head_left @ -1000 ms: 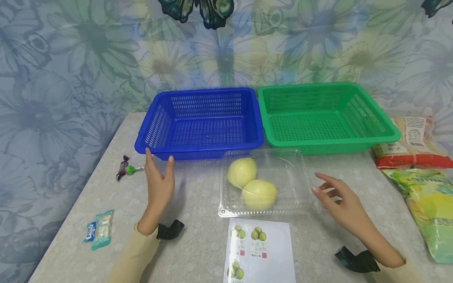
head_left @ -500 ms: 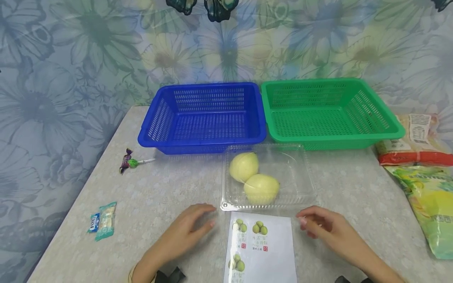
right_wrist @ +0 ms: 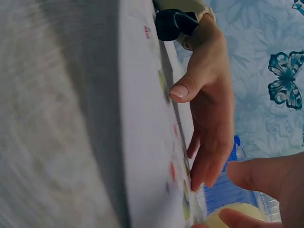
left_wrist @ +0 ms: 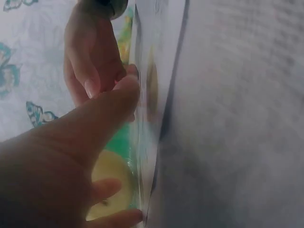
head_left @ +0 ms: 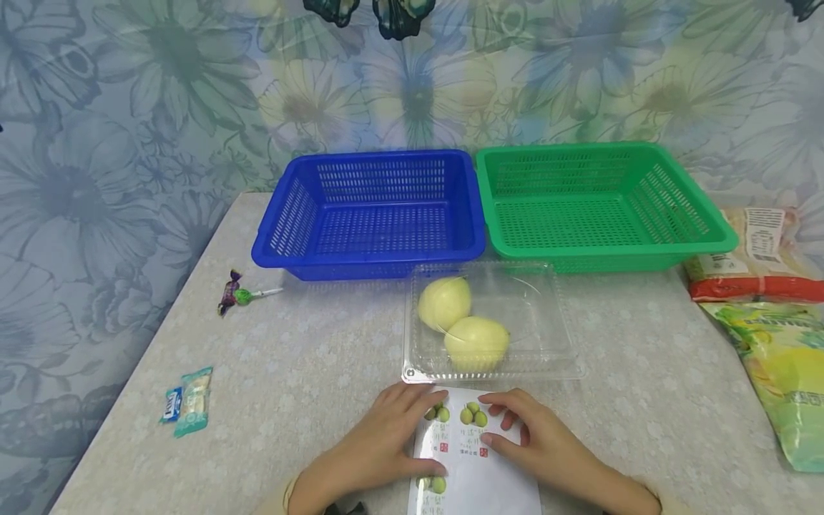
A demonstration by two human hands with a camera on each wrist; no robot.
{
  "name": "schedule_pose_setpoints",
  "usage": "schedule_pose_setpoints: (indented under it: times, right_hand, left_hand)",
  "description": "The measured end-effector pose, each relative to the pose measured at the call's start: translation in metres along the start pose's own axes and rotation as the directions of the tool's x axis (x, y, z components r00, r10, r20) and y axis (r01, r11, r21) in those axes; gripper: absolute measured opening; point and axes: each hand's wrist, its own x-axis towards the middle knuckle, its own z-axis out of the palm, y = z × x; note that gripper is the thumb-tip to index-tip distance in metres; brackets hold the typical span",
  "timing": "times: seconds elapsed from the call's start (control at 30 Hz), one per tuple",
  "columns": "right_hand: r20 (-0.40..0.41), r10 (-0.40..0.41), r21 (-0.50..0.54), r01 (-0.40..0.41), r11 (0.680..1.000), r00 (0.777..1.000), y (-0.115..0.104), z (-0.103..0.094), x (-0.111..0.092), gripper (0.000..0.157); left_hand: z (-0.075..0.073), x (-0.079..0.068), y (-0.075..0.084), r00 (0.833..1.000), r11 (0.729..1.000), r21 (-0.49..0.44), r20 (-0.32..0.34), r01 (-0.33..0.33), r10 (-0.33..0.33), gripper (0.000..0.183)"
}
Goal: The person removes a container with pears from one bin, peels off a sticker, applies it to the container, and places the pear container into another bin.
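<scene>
A white sheet (head_left: 498,486) printed with small green-fruit pictures, writing and red marks lies on the table at the front. My left hand (head_left: 380,440) rests over its left edge, thumb and fingers spread. Over the right part is my right hand (head_left: 547,447), its fingers loosely bent and a gap left between thumb and forefinger. Just behind the sheet stands a clear plastic box (head_left: 537,329) with two pale yellow-green fruits (head_left: 476,343) at its left side. In the right wrist view the sheet (right_wrist: 147,118) appears edge-on, with my left hand (right_wrist: 213,109) beyond it.
A blue basket (head_left: 386,266) and a green basket (head_left: 611,254) stand side by side at the back. Bagged goods (head_left: 772,379) lie at the right. On the left are a lollipop (head_left: 244,296), a purple-wrapped sweet (head_left: 228,293) and small wrapped snacks (head_left: 193,402).
Both hands have come from beside the blue basket and the clear box down towards the front, then inwards onto the sheet. The view has tilted down slightly.
</scene>
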Motion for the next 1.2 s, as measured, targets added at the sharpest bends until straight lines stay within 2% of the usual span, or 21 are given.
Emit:
schedule_pose_setpoints:
  times: [0.1, 0.23, 0.43, 0.53, 0.6, 0.7, 0.77, 0.87, 0.97, 1.03, 1.1, 1.2]
  right_hand:
    - [-0.036, -0.004, -0.017, 0.003, 1.0, 0.999, 0.002, 0.006, 0.0, 0.038]
    - [-0.076, 0.004, -0.026, -0.006, 1.0, 0.997, 0.002, 0.011, 0.0, 0.039]
    - [-0.128, -0.022, -0.026, 0.018, 1.0, 0.991, 0.002, 0.013, 0.002, 0.044]
    - [-0.143, -0.049, -0.022, 0.046, 0.999, 0.989, 0.003, 0.013, 0.003, 0.045]
    - [-0.151, -0.067, -0.02, 0.065, 0.998, 0.986, 0.003, 0.013, 0.003, 0.046]
    - [-0.147, -0.088, -0.021, 0.086, 0.996, 0.985, 0.003, 0.012, 0.003, 0.048]
    - [-0.136, -0.101, -0.023, 0.099, 0.995, 0.986, 0.003, 0.012, 0.003, 0.049]
    - [-0.114, -0.093, -0.026, 0.091, 0.996, 0.989, 0.002, 0.013, 0.002, 0.051]
    - [-0.101, -0.08, -0.03, 0.078, 0.997, 0.992, 0.001, 0.013, 0.001, 0.052]
    - [-0.097, -0.083, -0.032, 0.081, 0.996, 0.992, 0.0, 0.014, 0.001, 0.051]
    - [-0.092, -0.09, -0.032, 0.087, 0.996, 0.992, 0.0, 0.014, 0.0, 0.051]
    - [-0.083, -0.104, -0.032, 0.101, 0.994, 0.991, 0.0, 0.015, 0.0, 0.051]
  left_hand:
    - [0.002, 0.001, 0.001, 1.0, 1.0, 0.03, 0.016, 0.005, -0.006, 0.089]
    - [0.006, 0.001, 0.001, 1.0, 0.998, 0.058, -0.022, -0.002, 0.003, 0.093]
    - [0.006, 0.001, 0.002, 0.999, 0.999, 0.021, -0.028, 0.027, -0.026, 0.096]
    - [0.006, 0.002, 0.005, 0.998, 0.998, -0.045, -0.024, 0.054, -0.056, 0.096]
    - [0.007, 0.002, 0.006, 0.997, 0.989, -0.123, -0.017, 0.076, -0.079, 0.096]
    - [0.007, 0.002, 0.008, 0.993, 0.949, -0.292, 0.016, 0.117, -0.117, 0.094]
    - [0.007, 0.002, 0.009, 0.988, 0.897, -0.416, 0.039, 0.15, -0.147, 0.088]
    - [0.008, 0.004, 0.011, 0.98, 0.785, -0.59, 0.056, 0.189, -0.193, 0.075]
    - [0.008, 0.007, 0.013, 0.979, 0.583, -0.792, 0.088, 0.181, -0.185, 0.061]
    - [0.009, 0.009, 0.015, 0.982, 0.452, -0.876, 0.104, 0.167, -0.16, 0.053]
    - [0.01, 0.01, 0.017, 0.98, 0.34, -0.924, 0.127, 0.172, -0.151, 0.046]
    - [0.013, 0.012, 0.019, 0.975, 0.319, -0.931, 0.122, 0.178, -0.188, 0.04]
